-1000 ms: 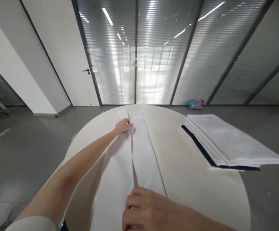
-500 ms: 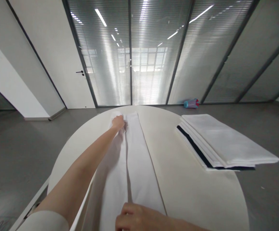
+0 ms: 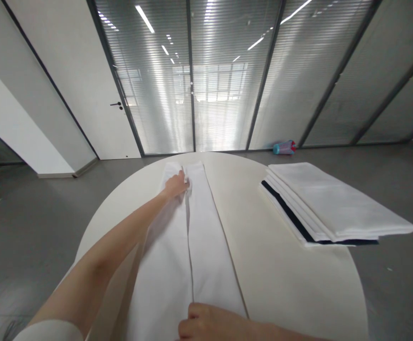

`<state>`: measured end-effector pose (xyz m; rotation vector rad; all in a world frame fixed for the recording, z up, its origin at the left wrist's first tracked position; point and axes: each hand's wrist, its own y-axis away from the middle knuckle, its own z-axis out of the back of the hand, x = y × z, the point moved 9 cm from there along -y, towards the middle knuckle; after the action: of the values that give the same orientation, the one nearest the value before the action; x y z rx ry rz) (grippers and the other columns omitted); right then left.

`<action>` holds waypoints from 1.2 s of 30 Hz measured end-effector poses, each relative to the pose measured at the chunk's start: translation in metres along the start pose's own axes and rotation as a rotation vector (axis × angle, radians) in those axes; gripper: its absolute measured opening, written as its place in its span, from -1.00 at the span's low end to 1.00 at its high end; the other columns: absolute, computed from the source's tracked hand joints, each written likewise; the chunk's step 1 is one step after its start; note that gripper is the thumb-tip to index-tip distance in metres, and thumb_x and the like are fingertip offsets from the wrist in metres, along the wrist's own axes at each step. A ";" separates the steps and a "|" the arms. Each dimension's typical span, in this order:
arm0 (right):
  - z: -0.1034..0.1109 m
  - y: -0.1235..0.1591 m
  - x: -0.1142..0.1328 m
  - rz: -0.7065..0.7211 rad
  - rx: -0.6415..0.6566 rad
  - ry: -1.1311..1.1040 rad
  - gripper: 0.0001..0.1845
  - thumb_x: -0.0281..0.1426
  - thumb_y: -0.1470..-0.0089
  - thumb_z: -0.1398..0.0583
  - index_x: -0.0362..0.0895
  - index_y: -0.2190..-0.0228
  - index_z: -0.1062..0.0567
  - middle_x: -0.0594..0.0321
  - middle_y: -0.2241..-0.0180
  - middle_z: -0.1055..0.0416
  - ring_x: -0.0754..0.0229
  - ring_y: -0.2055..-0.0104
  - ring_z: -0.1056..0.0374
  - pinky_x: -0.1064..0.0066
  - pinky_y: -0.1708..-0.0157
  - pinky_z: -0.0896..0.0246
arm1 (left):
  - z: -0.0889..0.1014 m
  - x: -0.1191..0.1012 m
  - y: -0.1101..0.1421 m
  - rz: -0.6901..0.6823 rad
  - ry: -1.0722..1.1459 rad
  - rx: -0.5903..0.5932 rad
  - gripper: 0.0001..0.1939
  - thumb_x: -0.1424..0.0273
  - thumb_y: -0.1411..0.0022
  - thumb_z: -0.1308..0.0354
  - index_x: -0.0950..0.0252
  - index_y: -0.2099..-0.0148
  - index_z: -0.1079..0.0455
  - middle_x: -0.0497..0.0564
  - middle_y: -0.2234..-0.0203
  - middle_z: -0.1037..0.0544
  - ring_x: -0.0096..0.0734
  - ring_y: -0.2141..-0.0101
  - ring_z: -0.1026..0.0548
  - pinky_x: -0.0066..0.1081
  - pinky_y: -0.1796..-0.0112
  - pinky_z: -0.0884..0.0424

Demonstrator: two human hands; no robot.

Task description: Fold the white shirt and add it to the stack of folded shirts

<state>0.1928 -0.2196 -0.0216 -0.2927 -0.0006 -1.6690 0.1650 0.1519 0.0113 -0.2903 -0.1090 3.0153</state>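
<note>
Pinching white cloth (image 3: 163,265) at its far edge, left hand (image 3: 175,185); right hand (image 3: 209,324) curled at the near edge.

- left sleeve (image 3: 48,332): off-white, smooth, soft-looking fabric, and the only clothing I can spot
- left forearm (image 3: 110,253): bare and slim from the cuff down, no markings on it that I can see
- left hand (image 3: 174,187): bare too, fingers look slender
- right hand (image 3: 206,322): bare, but the bottom of the frame cuts it off, so only the knuckles and fingers show
- right forearm (image 3: 256,332): bare, just a thin strip of it in shot
</note>
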 end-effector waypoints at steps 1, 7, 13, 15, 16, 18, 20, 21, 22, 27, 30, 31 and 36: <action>-0.003 0.001 -0.001 -0.008 0.021 -0.010 -0.80 -0.33 -0.13 -0.31 -0.10 0.40 -0.38 0.41 0.50 -0.44 0.30 0.44 -0.28 0.39 0.47 -0.05 | 0.000 0.002 0.006 -0.007 -0.002 0.014 -0.62 0.22 -0.31 -0.07 0.29 -0.10 -0.30 0.24 0.14 -0.55 0.02 0.11 -0.55 -0.23 0.17 -0.42; 0.026 0.016 -0.001 -0.068 0.058 -0.076 -0.90 -0.31 -0.23 -0.22 -0.08 0.26 -0.42 0.33 0.34 -0.45 0.26 0.38 -0.29 0.39 0.33 -0.09 | 0.008 -0.014 0.051 -0.466 0.141 -0.023 -0.64 0.07 -0.39 0.03 0.21 0.13 -0.43 0.07 0.19 -0.51 -0.30 0.32 -0.54 -0.33 0.23 -0.41; 0.074 0.026 -0.009 -0.258 0.114 -0.156 -0.86 -0.34 -0.25 -0.18 0.00 0.13 -0.45 0.25 0.13 -0.37 0.25 0.32 -0.32 0.46 0.33 -0.13 | 0.011 -0.018 0.086 -0.885 0.212 -0.091 -0.62 0.29 -0.48 0.20 0.25 0.04 -0.45 0.12 0.02 -0.44 -0.29 0.10 -0.48 -0.28 0.00 -0.34; 0.074 0.026 -0.016 -0.304 0.147 -0.214 -0.73 -0.35 -0.21 -0.22 0.05 0.03 -0.44 0.22 0.02 -0.33 0.23 0.25 -0.35 0.46 0.27 -0.17 | 0.008 -0.019 0.085 -0.933 0.186 -0.111 -0.63 0.30 -0.49 0.19 0.24 -0.04 -0.43 0.12 -0.01 -0.47 -0.23 -0.02 -0.42 -0.22 -0.07 -0.28; 0.072 0.026 -0.021 -0.333 0.168 -0.242 -0.65 -0.33 -0.17 -0.26 0.05 0.00 -0.44 0.19 -0.02 -0.30 0.20 0.20 -0.37 0.45 0.24 -0.19 | 0.005 -0.020 0.082 -0.937 0.177 -0.111 -0.63 0.29 -0.49 0.18 0.23 -0.06 -0.42 0.11 -0.02 -0.48 -0.23 -0.04 -0.41 -0.21 -0.08 -0.26; 0.067 0.028 -0.034 -0.392 0.199 -0.282 -0.51 -0.28 -0.05 -0.35 0.02 -0.04 -0.45 0.13 -0.08 -0.26 0.11 0.10 -0.38 0.39 0.16 -0.22 | 0.001 -0.020 0.071 -0.923 0.175 -0.113 -0.63 0.25 -0.49 0.16 0.22 -0.08 -0.42 0.10 -0.03 -0.50 -0.23 -0.05 -0.41 -0.19 -0.08 -0.26; 0.066 0.029 -0.046 -0.420 0.195 -0.287 -0.50 -0.26 -0.02 -0.38 0.00 -0.01 -0.49 0.11 -0.08 -0.26 0.05 0.03 -0.36 0.33 0.09 -0.22 | -0.001 -0.020 0.059 -0.898 0.178 -0.119 -0.62 0.23 -0.48 0.16 0.22 -0.07 -0.43 0.10 -0.02 -0.52 -0.22 -0.04 -0.42 -0.18 -0.08 -0.27; 0.067 0.029 -0.050 -0.415 0.179 -0.280 -0.56 -0.28 -0.04 -0.36 0.00 0.01 -0.52 0.13 -0.05 -0.29 0.06 0.02 -0.36 0.31 0.06 -0.21 | -0.002 -0.020 0.055 -0.885 0.182 -0.120 -0.61 0.21 -0.48 0.15 0.22 -0.06 -0.44 0.09 -0.01 -0.53 -0.22 -0.04 -0.42 -0.18 -0.08 -0.27; 0.067 0.028 -0.052 -0.399 0.164 -0.273 -0.64 -0.32 -0.08 -0.34 -0.01 0.05 -0.55 0.16 0.00 -0.33 0.08 0.02 -0.36 0.31 0.05 -0.20 | -0.003 -0.019 0.052 -0.874 0.189 -0.120 -0.61 0.21 -0.48 0.15 0.21 -0.06 -0.44 0.08 -0.01 -0.53 -0.22 -0.04 -0.42 -0.18 -0.08 -0.28; 0.060 0.024 -0.052 -0.335 0.108 -0.314 -0.80 -0.43 -0.14 -0.25 -0.06 0.21 -0.65 0.24 0.21 -0.45 0.23 0.21 -0.39 0.40 0.15 -0.21 | 0.001 -0.006 0.043 -0.830 0.314 -0.146 -0.61 0.29 -0.48 0.18 0.23 -0.09 -0.42 0.09 -0.03 -0.54 -0.23 -0.05 -0.44 -0.19 -0.13 -0.29; 0.057 0.023 -0.055 -0.339 0.060 -0.467 -0.78 -0.47 -0.08 -0.28 -0.11 0.21 -0.68 0.25 0.26 -0.44 0.32 0.32 -0.35 0.47 0.19 -0.23 | 0.005 0.007 0.025 -0.766 0.359 -0.171 -0.61 0.46 -0.37 0.13 0.25 -0.11 -0.40 0.11 -0.06 -0.51 -0.23 -0.10 -0.42 -0.21 -0.16 -0.28; 0.057 0.024 -0.058 -0.345 0.036 -0.543 -0.78 -0.47 -0.06 -0.30 -0.12 0.21 -0.68 0.25 0.27 -0.43 0.35 0.35 -0.33 0.50 0.21 -0.23 | 0.004 0.010 0.016 -0.746 0.353 -0.165 -0.59 0.52 -0.29 0.10 0.24 -0.09 -0.42 0.09 -0.08 -0.51 -0.23 -0.11 -0.42 -0.20 -0.17 -0.28; 0.060 0.029 -0.070 -0.340 -0.083 -0.886 -0.73 -0.44 0.00 -0.37 -0.17 0.19 -0.67 0.30 0.30 -0.36 0.45 0.45 -0.23 0.59 0.35 -0.21 | -0.006 0.014 -0.018 -0.685 0.337 -0.136 -0.60 0.63 0.00 0.04 0.21 0.20 -0.50 0.03 0.01 -0.55 -0.22 -0.05 -0.47 -0.18 -0.09 -0.36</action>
<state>0.2391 -0.1444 0.0182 -1.1223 -0.6744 -1.7441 0.1544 0.1722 0.0038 -0.6210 -0.3106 2.2524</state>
